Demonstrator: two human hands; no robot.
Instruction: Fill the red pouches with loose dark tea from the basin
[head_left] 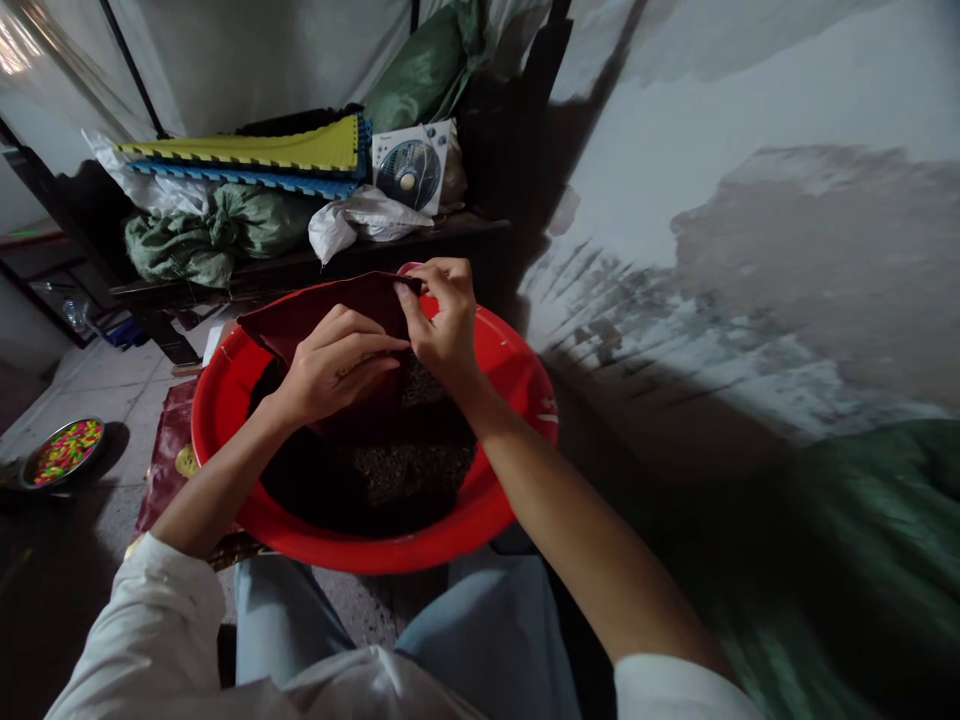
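A large red plastic tub (517, 375) sits in front of my knees, with dark, loose, crumbly material (409, 475) inside it. Above the tub is a dark red packet or folded sheet (322, 305), its upper edge spread toward the left. My right hand (444, 325) pinches its right corner between thumb and fingers. Lower down and to the left, my left hand (337, 365) is closed against the near side of the same dark red piece, fingers pressed together. A bit of gold print shows beneath those fingers. Whether the piece holds anything inside is hidden.
A maroon sheet (169, 450) with yellow print lies left of the tub. Farther left, a metal bowl (64, 452) of bright pieces stands on the floor. Behind, a shelf carries foam mats (247, 150), sacks (225, 235) and a fan box (411, 168). A wall (750, 250) and green sack (885, 530) are at right.
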